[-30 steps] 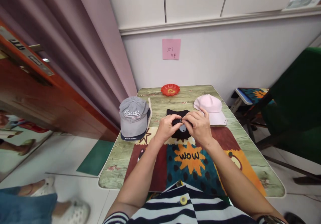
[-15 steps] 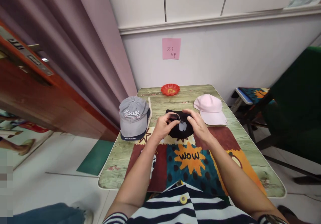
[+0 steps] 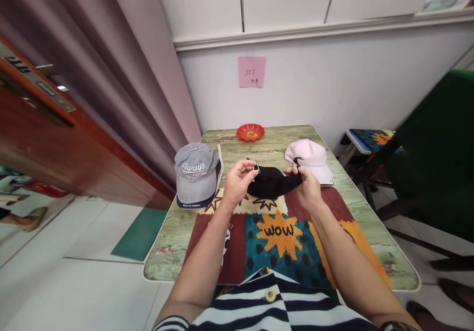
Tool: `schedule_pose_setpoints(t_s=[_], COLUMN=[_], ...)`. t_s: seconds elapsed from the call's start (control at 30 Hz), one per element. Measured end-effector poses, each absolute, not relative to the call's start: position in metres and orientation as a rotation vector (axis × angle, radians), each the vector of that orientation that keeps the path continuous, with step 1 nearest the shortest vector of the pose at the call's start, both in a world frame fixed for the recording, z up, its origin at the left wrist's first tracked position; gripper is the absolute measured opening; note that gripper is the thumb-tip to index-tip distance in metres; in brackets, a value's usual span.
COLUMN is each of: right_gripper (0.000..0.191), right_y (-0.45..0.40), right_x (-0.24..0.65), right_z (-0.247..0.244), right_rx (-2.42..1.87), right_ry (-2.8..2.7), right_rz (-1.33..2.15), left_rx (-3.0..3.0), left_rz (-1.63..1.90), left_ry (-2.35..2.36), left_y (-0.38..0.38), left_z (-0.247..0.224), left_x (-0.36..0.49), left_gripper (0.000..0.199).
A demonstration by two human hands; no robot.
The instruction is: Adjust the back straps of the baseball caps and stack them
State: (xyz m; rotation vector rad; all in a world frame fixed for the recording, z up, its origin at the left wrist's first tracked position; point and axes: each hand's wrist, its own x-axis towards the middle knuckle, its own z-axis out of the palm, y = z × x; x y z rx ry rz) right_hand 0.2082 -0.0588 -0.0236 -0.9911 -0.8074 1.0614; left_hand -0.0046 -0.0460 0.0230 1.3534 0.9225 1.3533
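Observation:
A black cap [image 3: 272, 183] is held over the patterned mat [image 3: 279, 232] in the middle of the table. My left hand [image 3: 239, 180] pinches its back strap at the small metal buckle [image 3: 256, 168]. At the cap's other side, my right hand [image 3: 309, 185] grips the black fabric, and a loose strap end curls up above the fingers. The inside of the cap is mostly turned out of sight. To the left lies a grey cap [image 3: 196, 175] with "Always" lettering and a dark brim edge. A pale pink cap [image 3: 309, 158] rests just beyond my right hand.
A red scalloped dish [image 3: 251, 132] stands at the table's back edge, below a pink note [image 3: 251, 72] on the wall. Curtain and wooden door [image 3: 85, 158] flank the left side. A dark green chair [image 3: 440, 173] is at the right, by a small stool [image 3: 365, 141].
My right hand has moved right and lower, now gripping the cap's side. The black cap has turned, so its grey inner label no longer shows. My left hand keeps its pinch by the buckle.

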Motion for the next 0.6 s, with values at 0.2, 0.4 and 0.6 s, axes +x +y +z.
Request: schedule_pose_setpoints(t_s=[0.2, 0.4, 0.6], right_gripper=[0.048, 0.03, 0.026], right_y=[-0.08, -0.097, -0.095], right_x=[0.234, 0.231, 0.205], right_z=[-0.01, 0.003, 0.02], right_rx=[-1.081, -0.89, -0.741], right_ry=[-1.658, -1.292, -0.668], right_rz=[0.95, 1.294, 1.373], left_rx=[1.263, 1.253, 1.174], left_rz=[1.522, 1.645, 1.439], left_ry=[0.887, 0.883, 1.12], left_y=[-0.061, -0.07, -0.052], left_z=[0.062, 0.103, 0.065], left_x=[-0.008, -0.018, -0.037], left_gripper=[0.03, 0.037, 0.043])
